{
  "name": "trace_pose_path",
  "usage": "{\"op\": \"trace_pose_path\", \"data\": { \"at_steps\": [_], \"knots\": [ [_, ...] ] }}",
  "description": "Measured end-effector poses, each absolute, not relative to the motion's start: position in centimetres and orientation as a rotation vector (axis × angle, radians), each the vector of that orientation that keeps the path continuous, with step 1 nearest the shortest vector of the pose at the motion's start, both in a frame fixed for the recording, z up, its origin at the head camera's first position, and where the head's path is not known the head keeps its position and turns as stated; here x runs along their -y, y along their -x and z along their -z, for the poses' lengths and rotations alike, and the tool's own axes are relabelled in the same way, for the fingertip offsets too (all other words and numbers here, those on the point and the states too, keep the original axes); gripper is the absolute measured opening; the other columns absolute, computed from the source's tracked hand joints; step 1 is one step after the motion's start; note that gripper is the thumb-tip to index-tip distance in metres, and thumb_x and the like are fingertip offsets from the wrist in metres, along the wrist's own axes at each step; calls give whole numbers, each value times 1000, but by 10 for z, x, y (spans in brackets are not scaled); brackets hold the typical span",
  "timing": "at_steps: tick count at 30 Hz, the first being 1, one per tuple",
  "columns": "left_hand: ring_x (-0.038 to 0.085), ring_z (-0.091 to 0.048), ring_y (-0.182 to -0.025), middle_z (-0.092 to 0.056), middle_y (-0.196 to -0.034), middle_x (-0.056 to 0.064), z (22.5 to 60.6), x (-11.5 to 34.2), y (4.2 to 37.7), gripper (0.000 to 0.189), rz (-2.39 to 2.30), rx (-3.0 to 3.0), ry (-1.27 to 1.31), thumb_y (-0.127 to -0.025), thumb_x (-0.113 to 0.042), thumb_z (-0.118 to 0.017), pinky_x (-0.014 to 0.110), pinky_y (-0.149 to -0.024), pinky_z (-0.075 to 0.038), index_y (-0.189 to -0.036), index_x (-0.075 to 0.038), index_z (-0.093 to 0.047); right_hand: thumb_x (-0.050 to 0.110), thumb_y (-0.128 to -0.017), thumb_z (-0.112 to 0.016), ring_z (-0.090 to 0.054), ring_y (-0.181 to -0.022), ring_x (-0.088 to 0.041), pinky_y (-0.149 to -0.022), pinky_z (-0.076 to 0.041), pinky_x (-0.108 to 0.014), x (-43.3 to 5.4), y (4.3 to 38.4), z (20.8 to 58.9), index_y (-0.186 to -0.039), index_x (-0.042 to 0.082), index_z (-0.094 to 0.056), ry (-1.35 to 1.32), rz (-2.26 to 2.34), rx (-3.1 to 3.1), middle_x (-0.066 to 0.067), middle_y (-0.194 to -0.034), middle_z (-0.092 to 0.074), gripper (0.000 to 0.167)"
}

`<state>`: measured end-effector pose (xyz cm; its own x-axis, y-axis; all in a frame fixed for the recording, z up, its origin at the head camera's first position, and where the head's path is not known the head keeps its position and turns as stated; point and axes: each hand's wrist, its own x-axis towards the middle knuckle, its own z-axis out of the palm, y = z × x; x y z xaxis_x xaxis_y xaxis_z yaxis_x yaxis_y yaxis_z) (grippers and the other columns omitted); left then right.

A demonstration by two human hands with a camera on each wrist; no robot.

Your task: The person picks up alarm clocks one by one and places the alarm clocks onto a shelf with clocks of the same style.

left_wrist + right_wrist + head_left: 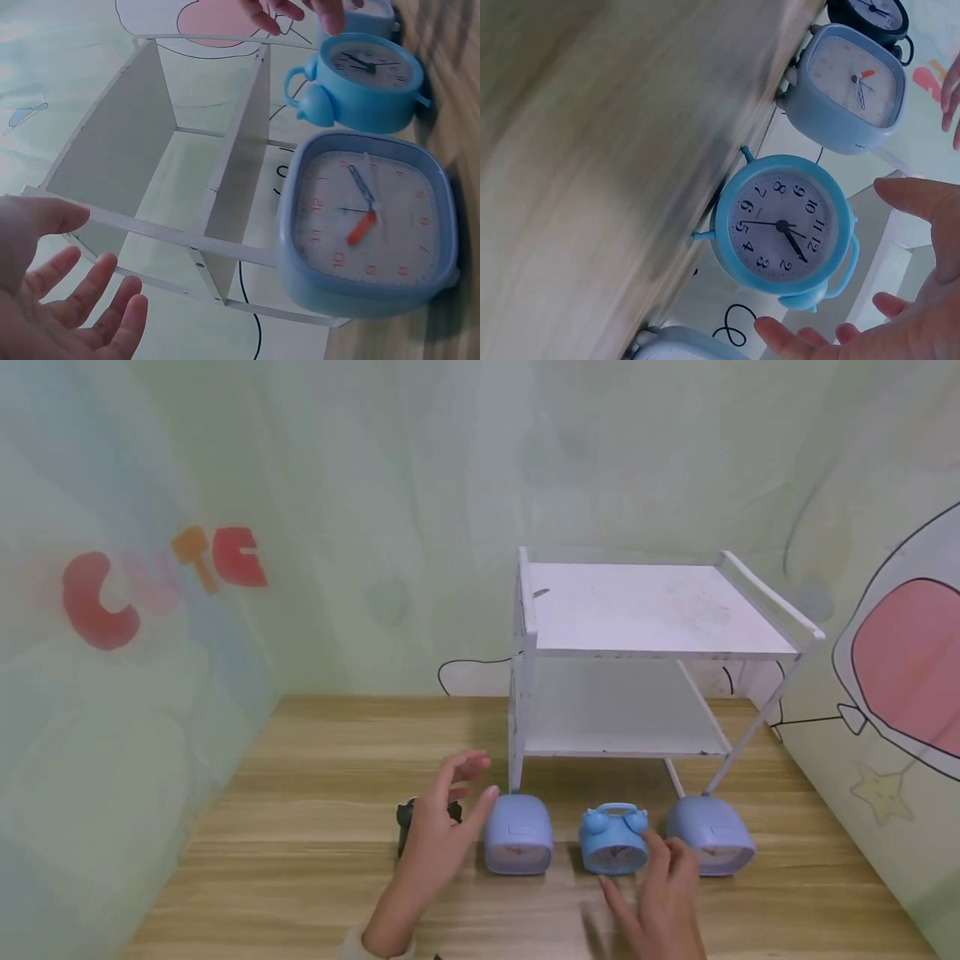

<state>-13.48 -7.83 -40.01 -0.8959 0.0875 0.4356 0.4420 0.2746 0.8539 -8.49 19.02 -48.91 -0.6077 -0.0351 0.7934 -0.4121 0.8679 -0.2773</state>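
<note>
A light-blue twin-bell alarm clock (615,842) stands upright on the table. My right hand (666,893) is beside it, thumb and fingers spread around its near right side; in the right wrist view a gap shows between the fingers and the clock. Left of it stands a periwinkle rounded-square clock (519,828). My left hand (438,837) hovers by that clock with fingers loosely bent and nothing in them. Behind the left hand, a black twin-bell clock (405,816) is partly hidden. Another periwinkle clock (708,828) sits to the right, partly behind the right hand.
A white two-tier shelf (652,610) with worn edges stands behind the clocks, its front legs close to the two periwinkle ones. The wood-grain table (315,827) meets printed curtain walls (390,527) at the back and sides.
</note>
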Motion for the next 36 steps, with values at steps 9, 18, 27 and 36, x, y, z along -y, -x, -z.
{"op": "trace_pose_path", "data": {
  "at_steps": [9, 18, 27, 36],
  "knots": [
    [19, -57, -116, -62, -123, 0, 385, 67, 153, 41, 1758, 2160, 426, -95, -16, -69, 41, -94, -52, -133, -18, -54, 69, -94, -39, -39, -91, -46, -70, -40, -56, -180, 89, 484, -123, -5, -40, -186, -611, 2259, -31, -107, -33, 80],
    [26, -57, -119, -62, -125, 5, 371, 58, 173, 46, 1852, 2048, 400, -95, -18, -71, 43, -94, -52, -137, -18, -54, 71, -93, -40, -38, -94, -48, -72, -39, -58, -175, 93, 484, -123, -5, -40, -151, -616, 2268, -31, -108, -33, 81],
    [25, -55, -124, -58, -134, 9, 358, 42, 188, 46, 1934, 2024, 563, -102, -25, -59, 42, -103, -45, -145, -13, -46, 67, -96, -40, -38, -97, -54, -80, -34, -61, -173, 102, 485, -121, -9, -42, -213, -512, 2216, -37, -110, -36, 80],
    [33, -59, -116, -60, -127, 18, 354, 23, 200, 38, 2025, 1943, 720, -108, -20, -44, 53, -102, -43, -143, -3, -42, 64, -96, -45, -40, -89, -53, -62, -45, -58, -172, 105, 486, -121, -8, -41, -144, -484, 2282, -36, -110, -36, 76]
  ]
}}
